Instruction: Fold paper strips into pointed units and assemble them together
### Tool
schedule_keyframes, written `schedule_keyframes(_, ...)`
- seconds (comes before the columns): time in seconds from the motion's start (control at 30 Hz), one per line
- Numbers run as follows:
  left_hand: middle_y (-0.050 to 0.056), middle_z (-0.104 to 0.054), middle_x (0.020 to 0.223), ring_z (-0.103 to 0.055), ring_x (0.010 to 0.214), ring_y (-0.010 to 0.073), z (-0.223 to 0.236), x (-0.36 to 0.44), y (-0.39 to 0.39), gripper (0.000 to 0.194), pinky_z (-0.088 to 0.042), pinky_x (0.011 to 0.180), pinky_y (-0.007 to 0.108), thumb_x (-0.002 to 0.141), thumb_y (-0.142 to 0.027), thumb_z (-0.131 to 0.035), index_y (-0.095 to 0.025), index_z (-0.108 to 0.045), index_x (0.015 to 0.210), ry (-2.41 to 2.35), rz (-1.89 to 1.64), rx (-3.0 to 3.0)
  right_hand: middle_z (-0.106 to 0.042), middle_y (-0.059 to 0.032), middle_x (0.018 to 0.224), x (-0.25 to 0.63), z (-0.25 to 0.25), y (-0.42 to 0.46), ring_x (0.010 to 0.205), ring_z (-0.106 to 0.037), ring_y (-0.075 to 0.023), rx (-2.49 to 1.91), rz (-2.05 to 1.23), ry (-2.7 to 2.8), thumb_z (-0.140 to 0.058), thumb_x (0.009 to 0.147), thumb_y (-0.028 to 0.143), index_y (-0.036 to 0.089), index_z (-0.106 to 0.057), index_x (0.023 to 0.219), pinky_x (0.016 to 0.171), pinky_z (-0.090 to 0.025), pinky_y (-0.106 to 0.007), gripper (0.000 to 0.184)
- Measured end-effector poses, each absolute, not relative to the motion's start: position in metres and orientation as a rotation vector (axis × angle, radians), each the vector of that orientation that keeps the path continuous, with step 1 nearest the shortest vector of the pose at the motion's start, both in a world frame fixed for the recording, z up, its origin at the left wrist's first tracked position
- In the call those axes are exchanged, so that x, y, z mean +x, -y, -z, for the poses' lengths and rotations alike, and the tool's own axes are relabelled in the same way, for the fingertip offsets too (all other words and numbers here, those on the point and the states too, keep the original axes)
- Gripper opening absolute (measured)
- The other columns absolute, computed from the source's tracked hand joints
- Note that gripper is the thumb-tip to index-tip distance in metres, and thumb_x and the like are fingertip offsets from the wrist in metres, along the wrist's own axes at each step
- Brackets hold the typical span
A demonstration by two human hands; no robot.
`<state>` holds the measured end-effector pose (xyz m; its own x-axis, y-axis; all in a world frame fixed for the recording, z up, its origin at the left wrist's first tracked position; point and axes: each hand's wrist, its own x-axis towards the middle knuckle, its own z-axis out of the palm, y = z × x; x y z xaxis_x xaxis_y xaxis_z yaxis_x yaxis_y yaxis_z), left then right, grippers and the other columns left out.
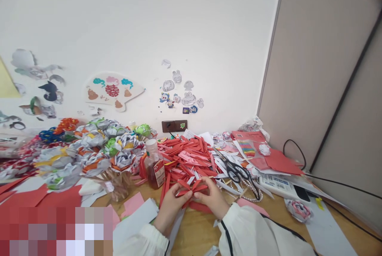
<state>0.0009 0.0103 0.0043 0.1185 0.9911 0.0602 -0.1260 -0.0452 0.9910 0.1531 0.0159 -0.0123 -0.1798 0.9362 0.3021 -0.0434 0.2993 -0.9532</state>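
Between my two hands is a folded red paper piece (191, 188) with several pointed flaps fanning outward. My left hand (174, 204) pinches its left side with thumb and fingers, and my right hand (212, 199) pinches the right side. Just beyond my fingers lies a big heap of folded red paper strips (191, 154). A bottle of reddish-brown liquid (154, 168) with a label stands to the left of the heap. Black-handled scissors (237, 170) rest on white paper strips to the right, beside a string of pearl-like beads (255, 192).
Many crumpled-paper flowers (98, 144) fill the left, some on a bundle of sticks (115, 184). Red sheets (32, 200) lie at left, more red paper (280, 160) at right. A paper flower (299, 210) sits near a black cable (343, 182). A wall with stickers stands behind.
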Motion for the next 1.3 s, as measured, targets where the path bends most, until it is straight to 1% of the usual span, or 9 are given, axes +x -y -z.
schedule_keyframes(0.1, 0.002, -0.068, 0.072, -0.063, 0.070, 0.0179, -0.005, 0.001, -0.010, 0.031, -0.048, 0.068, 0.028, 0.052, -0.034, -0.075, -0.015, -0.063, 0.073, -0.988, -1.226, 1.241, -0.060, 0.0011, 0.073, 0.150, 0.018, -0.018, 0.062, -0.059, -0.0152, -0.856, -1.301, 1.391, -0.071, 0.058, 0.040, 0.019, -0.049, 0.083, 0.058, -0.046, -0.028, 0.040)
schedule_keyframes(0.2, 0.005, -0.070, 0.077, -0.063, 0.072, 0.0186, -0.003, 0.001, -0.009, 0.033, -0.047, 0.071, 0.029, 0.054, -0.033, -0.074, -0.014, -0.064, 0.079, -0.965, -1.196, 1.253, -0.056, 0.0043, 0.060, 0.147, 0.022, -0.020, 0.043, -0.049, -0.0082, -0.788, -1.454, 1.283, -0.074, 0.053, 0.043, 0.017, -0.051, 0.078, 0.045, -0.040, -0.022, 0.043)
schedule_keyframes(0.67, 0.004, -0.070, 0.072, -0.063, 0.071, 0.0185, -0.010, 0.007, -0.002, 0.030, -0.046, 0.069, 0.028, 0.055, -0.034, -0.073, -0.015, -0.066, 0.077, -0.989, -1.271, 1.193, -0.051, 0.0044, 0.053, 0.145, 0.007, -0.011, 0.044, -0.041, -0.0061, -0.630, -1.647, 1.055, -0.075, 0.054, 0.033, 0.015, -0.060, 0.067, 0.044, -0.036, -0.020, 0.026)
schedule_keyframes(0.8, 0.002, -0.068, 0.063, -0.061, 0.062, 0.0155, -0.013, -0.001, -0.003, 0.031, -0.044, 0.064, 0.026, 0.050, -0.031, -0.077, -0.013, -0.065, 0.074, -0.924, -1.058, 1.165, -0.052, 0.0048, 0.052, 0.149, 0.005, -0.012, 0.040, -0.041, -0.0050, -0.764, -1.575, 1.112, -0.072, 0.054, 0.026, 0.015, -0.057, 0.063, 0.041, -0.032, -0.018, 0.021)
schedule_keyframes(0.9, 0.002, -0.068, 0.065, -0.062, 0.065, 0.0164, -0.017, -0.012, -0.003, 0.029, -0.044, 0.066, 0.027, 0.050, -0.028, -0.078, -0.015, -0.065, 0.072, -0.883, -0.928, 1.099, -0.049, 0.0070, 0.047, 0.153, 0.003, -0.013, 0.035, -0.037, -0.0041, -0.826, -1.620, 1.208, -0.065, 0.056, 0.021, 0.015, -0.056, 0.067, 0.036, -0.028, -0.017, 0.015)
schedule_keyframes(1.03, 0.009, -0.068, 0.084, -0.062, 0.079, 0.0200, -0.024, -0.026, -0.001, 0.033, -0.045, 0.071, 0.030, 0.064, -0.045, -0.064, -0.017, -0.067, 0.080, -0.744, -0.726, 1.031, -0.045, 0.0082, 0.042, 0.156, 0.007, -0.016, 0.033, -0.037, -0.0043, -0.901, -1.641, 1.318, -0.058, 0.059, 0.018, 0.014, -0.056, 0.065, 0.034, -0.026, -0.017, 0.007)
schedule_keyframes(1.1, 0.010, -0.068, 0.085, -0.062, 0.080, 0.0212, -0.027, -0.026, -0.001, 0.037, -0.045, 0.073, 0.030, 0.060, -0.048, -0.066, -0.016, -0.067, 0.079, -0.715, -0.678, 1.137, -0.043, 0.0092, 0.038, 0.155, 0.012, -0.017, 0.032, -0.036, -0.0042, -0.957, -1.603, 1.342, -0.057, 0.060, 0.017, 0.014, -0.056, 0.064, 0.035, -0.026, -0.017, 0.005)
schedule_keyframes(1.2, 0.007, -0.068, 0.078, -0.062, 0.077, 0.0212, -0.026, -0.015, 0.001, 0.033, -0.045, 0.074, 0.031, 0.056, -0.039, -0.073, -0.016, -0.065, 0.077, -0.736, -0.641, 1.309, -0.044, 0.0085, 0.036, 0.151, 0.017, -0.016, 0.031, -0.037, -0.0050, -1.018, -1.523, 1.356, -0.061, 0.061, 0.022, 0.014, -0.055, 0.062, 0.035, -0.025, -0.017, 0.010)
schedule_keyframes(1.3, 0.008, -0.069, 0.073, -0.062, 0.073, 0.0211, -0.021, -0.001, 0.001, 0.030, -0.046, 0.073, 0.033, 0.060, -0.036, -0.071, -0.012, -0.064, 0.077, -0.725, -0.728, 1.362, -0.046, 0.0078, 0.038, 0.147, 0.019, -0.014, 0.033, -0.041, -0.0060, -0.952, -1.566, 1.301, -0.066, 0.061, 0.035, 0.015, -0.051, 0.063, 0.037, -0.029, -0.018, 0.025)
